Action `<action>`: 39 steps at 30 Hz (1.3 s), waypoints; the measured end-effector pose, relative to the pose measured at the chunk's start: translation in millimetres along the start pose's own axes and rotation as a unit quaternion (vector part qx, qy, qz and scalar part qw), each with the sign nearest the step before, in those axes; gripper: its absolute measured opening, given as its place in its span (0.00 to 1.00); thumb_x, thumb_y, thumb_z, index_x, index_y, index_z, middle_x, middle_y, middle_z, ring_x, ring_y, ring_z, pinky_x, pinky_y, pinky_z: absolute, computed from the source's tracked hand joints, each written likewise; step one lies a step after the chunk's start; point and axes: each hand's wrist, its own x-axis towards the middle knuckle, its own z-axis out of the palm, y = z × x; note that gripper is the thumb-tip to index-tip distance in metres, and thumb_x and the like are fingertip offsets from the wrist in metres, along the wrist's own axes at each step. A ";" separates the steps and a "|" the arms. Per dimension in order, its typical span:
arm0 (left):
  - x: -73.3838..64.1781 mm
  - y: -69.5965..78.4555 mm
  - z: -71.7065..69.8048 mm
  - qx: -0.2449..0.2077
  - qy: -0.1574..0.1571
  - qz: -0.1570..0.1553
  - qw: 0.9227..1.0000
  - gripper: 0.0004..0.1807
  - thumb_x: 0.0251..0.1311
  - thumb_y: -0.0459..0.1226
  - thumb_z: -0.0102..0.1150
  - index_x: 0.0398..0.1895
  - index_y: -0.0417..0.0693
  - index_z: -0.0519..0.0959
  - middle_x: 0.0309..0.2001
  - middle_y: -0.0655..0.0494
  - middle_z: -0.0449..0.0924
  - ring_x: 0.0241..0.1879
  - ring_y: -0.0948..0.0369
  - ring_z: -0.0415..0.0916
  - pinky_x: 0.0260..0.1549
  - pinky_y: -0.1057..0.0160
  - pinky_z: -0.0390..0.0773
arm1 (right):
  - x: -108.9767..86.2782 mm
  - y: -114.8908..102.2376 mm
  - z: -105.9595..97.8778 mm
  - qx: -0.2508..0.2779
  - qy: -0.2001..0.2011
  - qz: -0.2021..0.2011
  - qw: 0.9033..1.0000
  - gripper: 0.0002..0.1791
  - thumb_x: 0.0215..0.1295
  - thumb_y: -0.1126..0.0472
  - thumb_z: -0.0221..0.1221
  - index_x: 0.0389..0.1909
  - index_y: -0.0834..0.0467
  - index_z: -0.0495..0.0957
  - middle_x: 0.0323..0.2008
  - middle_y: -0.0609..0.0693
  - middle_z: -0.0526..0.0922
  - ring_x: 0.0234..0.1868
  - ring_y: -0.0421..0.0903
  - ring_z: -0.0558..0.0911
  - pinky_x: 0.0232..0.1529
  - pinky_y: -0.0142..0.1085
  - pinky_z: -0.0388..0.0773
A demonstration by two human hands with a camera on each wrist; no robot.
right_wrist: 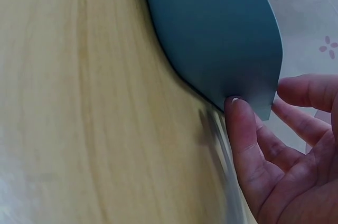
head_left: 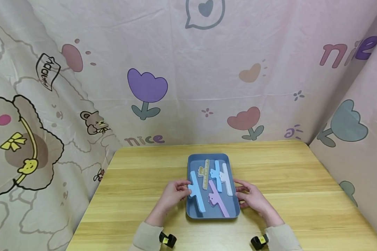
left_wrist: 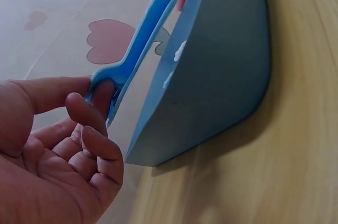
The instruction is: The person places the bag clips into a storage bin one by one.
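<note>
My left hand point(head_left: 175, 192) pinches a large light-blue plastic clip point(head_left: 196, 192) with an animal-shaped handle, held over the left side of a blue-grey tray point(head_left: 211, 213). In the left wrist view, the pinched clip point(left_wrist: 138, 44) is tilted edge-on above the tray's wall point(left_wrist: 222, 55). At the tray's right side, my right hand point(head_left: 252, 197) holds the edge, its thumb on the outer wall point(right_wrist: 222, 39). Inside lie a clear clip with gold marks point(head_left: 206, 174), a smaller blue clip point(head_left: 218, 177), a white clip point(head_left: 227, 181) and a purple clip point(head_left: 219, 202).
The tray stands on a light wooden table point(head_left: 138, 181). Behind and beside the table hang printed curtains point(head_left: 188, 76). Black wrist devices point(head_left: 168, 240) are worn below both sleeves. A blurred pale strip point(right_wrist: 227, 166) shows under the right thumb, kind unclear.
</note>
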 end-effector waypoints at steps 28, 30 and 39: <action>12.0 -9.2 11.5 0.058 -0.008 -0.028 0.998 0.16 0.59 0.31 0.66 0.50 0.35 0.80 0.27 0.54 0.81 0.26 0.60 0.74 0.32 0.53 0.80 | -2.3 -0.4 -2.1 0.005 -0.003 0.004 1.000 0.31 0.67 0.72 0.54 0.71 0.66 0.60 0.51 0.67 0.73 0.39 0.53 0.80 0.34 0.48 0.83; 13.1 -9.0 12.4 0.062 -0.009 -0.028 0.998 0.16 0.59 0.31 0.66 0.50 0.35 0.80 0.27 0.54 0.81 0.25 0.60 0.74 0.31 0.54 0.79 | -2.8 -0.5 -2.1 0.006 -0.003 0.003 1.000 0.31 0.67 0.72 0.55 0.71 0.66 0.60 0.51 0.67 0.73 0.39 0.53 0.80 0.34 0.48 0.83; 15.9 -8.2 15.9 0.085 -0.010 -0.037 0.996 0.14 0.58 0.30 0.66 0.48 0.35 0.80 0.26 0.55 0.81 0.24 0.60 0.74 0.27 0.60 0.78 | -4.4 -1.2 -2.0 0.009 -0.001 0.007 1.000 0.32 0.67 0.72 0.55 0.72 0.66 0.60 0.52 0.67 0.72 0.39 0.53 0.80 0.34 0.48 0.83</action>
